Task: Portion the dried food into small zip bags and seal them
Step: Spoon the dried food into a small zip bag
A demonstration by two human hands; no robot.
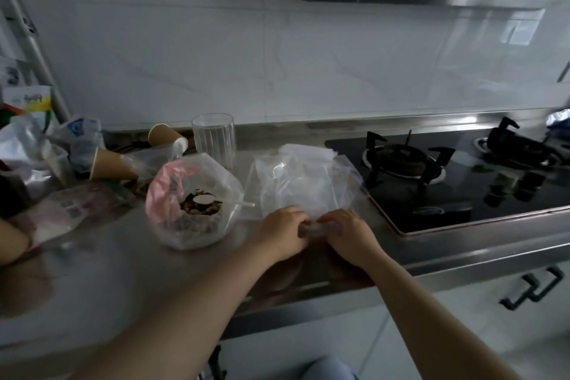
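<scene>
At frame centre I see both hands, left hand (285, 233) and right hand (350, 233), pinching a small zip bag (311, 227) on the tabletop (123, 271)

Both hands pinching a small clear bag at the bench edge

The left hand (285, 233) and right hand (348, 233) meet fingertip to fingertip on the near edge of a clear zip bag (308, 188) lying on the steel bench (123, 256). Just left stands an open bag of dried food (194, 210) with a white scoop (205, 200) inside; a gas hob (447, 176) lies right.
</scene>
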